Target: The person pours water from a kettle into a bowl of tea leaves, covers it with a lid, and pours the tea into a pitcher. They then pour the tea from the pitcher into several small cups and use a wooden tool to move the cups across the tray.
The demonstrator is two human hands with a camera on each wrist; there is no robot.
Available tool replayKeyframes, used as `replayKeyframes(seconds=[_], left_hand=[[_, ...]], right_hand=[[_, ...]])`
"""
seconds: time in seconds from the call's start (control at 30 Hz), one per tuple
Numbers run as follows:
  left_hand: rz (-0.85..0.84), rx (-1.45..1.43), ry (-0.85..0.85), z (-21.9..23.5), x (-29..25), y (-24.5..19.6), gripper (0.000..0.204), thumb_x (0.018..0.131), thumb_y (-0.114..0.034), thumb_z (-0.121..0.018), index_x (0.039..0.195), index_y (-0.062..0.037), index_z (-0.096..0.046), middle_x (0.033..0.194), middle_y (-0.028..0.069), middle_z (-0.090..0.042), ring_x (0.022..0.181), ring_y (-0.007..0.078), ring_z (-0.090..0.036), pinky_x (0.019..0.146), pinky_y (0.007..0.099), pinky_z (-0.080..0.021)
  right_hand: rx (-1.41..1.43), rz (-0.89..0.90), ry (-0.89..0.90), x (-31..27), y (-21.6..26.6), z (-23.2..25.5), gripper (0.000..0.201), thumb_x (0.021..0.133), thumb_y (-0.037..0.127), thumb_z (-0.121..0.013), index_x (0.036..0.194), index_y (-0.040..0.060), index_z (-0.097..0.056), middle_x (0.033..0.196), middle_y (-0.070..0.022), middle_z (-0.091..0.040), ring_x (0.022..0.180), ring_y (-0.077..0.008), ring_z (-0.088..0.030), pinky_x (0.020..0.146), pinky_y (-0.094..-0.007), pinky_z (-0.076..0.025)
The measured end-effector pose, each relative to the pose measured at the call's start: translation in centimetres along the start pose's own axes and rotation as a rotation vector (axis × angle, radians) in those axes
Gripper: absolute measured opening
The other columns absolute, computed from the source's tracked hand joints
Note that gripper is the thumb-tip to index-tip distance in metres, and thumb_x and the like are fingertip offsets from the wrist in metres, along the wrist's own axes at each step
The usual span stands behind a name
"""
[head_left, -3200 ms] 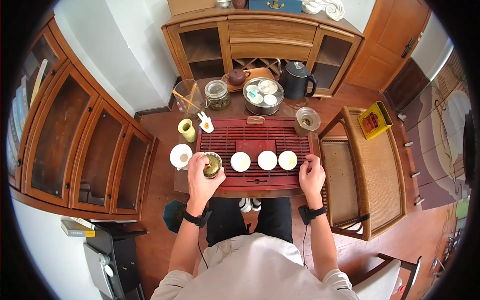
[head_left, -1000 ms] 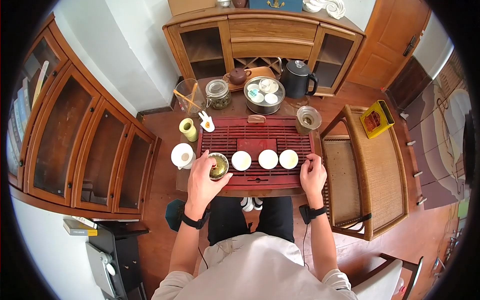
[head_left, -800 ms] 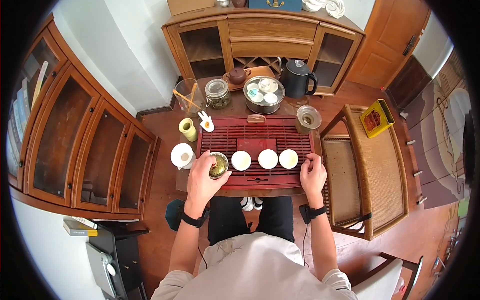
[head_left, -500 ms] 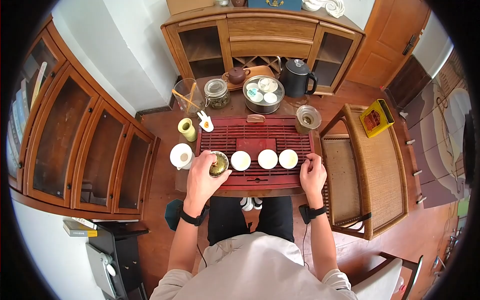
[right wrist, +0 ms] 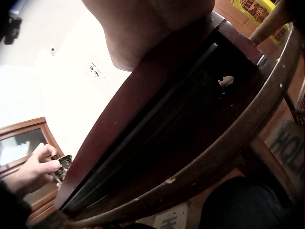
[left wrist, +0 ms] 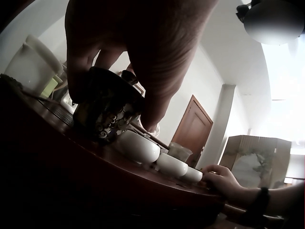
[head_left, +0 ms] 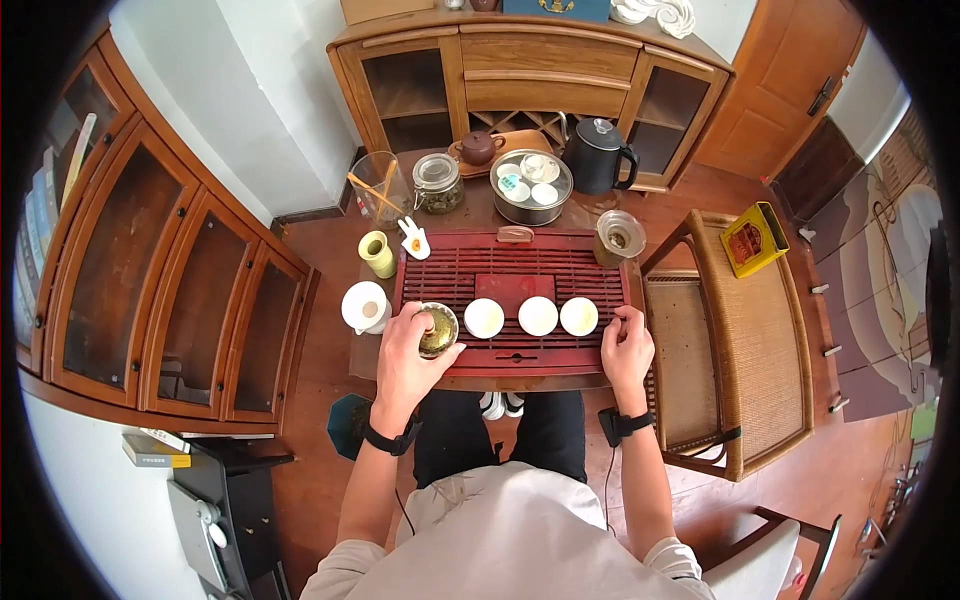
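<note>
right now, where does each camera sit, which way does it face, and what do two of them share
Head: worn on the head, facing forward and down over the red tray; shows left hand, right hand, forearms and dark trousers.
Left wrist: low, facing past its own hand on the patterned cup towards the right hand.
Right wrist: low by the tray's edge, facing across towards the left hand; its own hand is partly visible at the top.
Head and left wrist share the three white cups.
</note>
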State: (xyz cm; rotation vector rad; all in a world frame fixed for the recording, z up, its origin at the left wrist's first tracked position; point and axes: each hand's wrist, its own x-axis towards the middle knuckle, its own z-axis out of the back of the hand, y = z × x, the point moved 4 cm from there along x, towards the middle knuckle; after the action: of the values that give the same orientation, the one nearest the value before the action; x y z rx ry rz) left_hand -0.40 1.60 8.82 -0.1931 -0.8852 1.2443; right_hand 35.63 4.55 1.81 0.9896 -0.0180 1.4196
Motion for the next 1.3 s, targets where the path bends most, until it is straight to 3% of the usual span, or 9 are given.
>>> replayKeyframes(seconds=[0.37, 0.8, 0.9, 1.0, 1.1, 1.17, 1.3], left_hand=[[0.073, -0.094, 0.013, 0.2, 0.7, 0.8, 0.055, 0.071, -0.015, -0.096, 0.101, -0.0059, -0.052, 0.11, 0.0144, -0.066, 0.097, 0.0405, -0.064, 0.087, 0.0482, -0.054], [-0.001, -0.043, 0.033, 0.1, 1.5, -0.2, 0.053, 0.07, -0.014, -0.096, 0.102, -0.0059, -0.054, 0.101, 0.0115, -0.063, 0.092, 0.0364, -0.063, 0.084, 0.0478, -0.053], [-0.011, -0.026, 0.009, 0.1, 0.9, -0.3, 0.053, 0.07, -0.013, -0.096, 0.102, -0.0063, -0.054, 0.103, 0.0111, -0.063, 0.094, 0.0367, -0.062, 0.084, 0.0495, -0.053], [0.048, 0.002, 0.05, -0.4, 0.1, 0.6, 0.056, 0.07, -0.014, -0.097, 0.103, -0.0059, -0.052, 0.117, 0.0149, -0.067, 0.105, 0.0403, -0.064, 0.091, 0.0493, -0.054], [0.003, 0.007, -0.033, -0.8, -0.6, 1.0, 0.056, 0.07, -0.016, -0.097, 0.109, -0.0066, -0.057, 0.131, 0.0198, -0.066, 0.11, 0.0412, -0.064, 0.096, 0.0502, -0.054], [0.011, 0.006, -0.055, -0.7, -0.8, 1.0, 0.058, 0.072, -0.018, -0.098, 0.112, -0.0061, -0.058, 0.14, 0.0249, -0.064, 0.127, 0.0435, -0.063, 0.105, 0.0493, -0.053], [0.053, -0.032, -0.084, -0.3, -1.1, 0.2, 0.058, 0.075, -0.017, -0.096, 0.117, -0.0046, -0.058, 0.146, 0.0279, -0.06, 0.134, 0.0435, -0.06, 0.11, 0.0511, -0.051]], right_hand=[[0.018, 0.022, -0.021, 0.0, -0.1, -0.1, 0.016, 0.093, 0.005, -0.069, 0.109, 0.0063, -0.067, 0.06, -0.0087, -0.057, 0.055, -0.0304, -0.059, 0.057, -0.0447, -0.049], [-0.003, 0.007, -0.012, 0.0, -0.2, -0.1, 0.016, 0.093, 0.004, -0.069, 0.108, 0.0064, -0.067, 0.061, -0.0082, -0.058, 0.056, -0.0295, -0.059, 0.058, -0.0439, -0.05], [0.002, 0.008, -0.014, 0.0, -0.1, -0.1, 0.016, 0.093, 0.004, -0.069, 0.108, 0.0065, -0.067, 0.061, -0.0082, -0.058, 0.056, -0.0297, -0.06, 0.058, -0.0436, -0.05], [0.01, 0.013, -0.023, 0.1, 0.2, 0.0, 0.016, 0.093, 0.004, -0.07, 0.108, 0.0066, -0.067, 0.061, -0.0082, -0.058, 0.057, -0.0298, -0.06, 0.058, -0.0434, -0.051], [0.009, 0.008, -0.02, 0.0, 0.1, 0.0, 0.016, 0.093, 0.005, -0.07, 0.108, 0.0067, -0.067, 0.061, -0.0081, -0.059, 0.057, -0.0299, -0.06, 0.058, -0.0433, -0.051], [0.006, 0.001, -0.015, 0.0, -0.1, 0.0, 0.016, 0.093, 0.005, -0.07, 0.108, 0.0068, -0.067, 0.061, -0.0081, -0.059, 0.057, -0.03, -0.06, 0.058, -0.0433, -0.051], [-0.008, 0.01, -0.011, 0.0, 0.0, 0.0, 0.016, 0.093, 0.005, -0.07, 0.108, 0.0068, -0.067, 0.061, -0.0078, -0.059, 0.057, -0.03, -0.06, 0.059, -0.0434, -0.051]])
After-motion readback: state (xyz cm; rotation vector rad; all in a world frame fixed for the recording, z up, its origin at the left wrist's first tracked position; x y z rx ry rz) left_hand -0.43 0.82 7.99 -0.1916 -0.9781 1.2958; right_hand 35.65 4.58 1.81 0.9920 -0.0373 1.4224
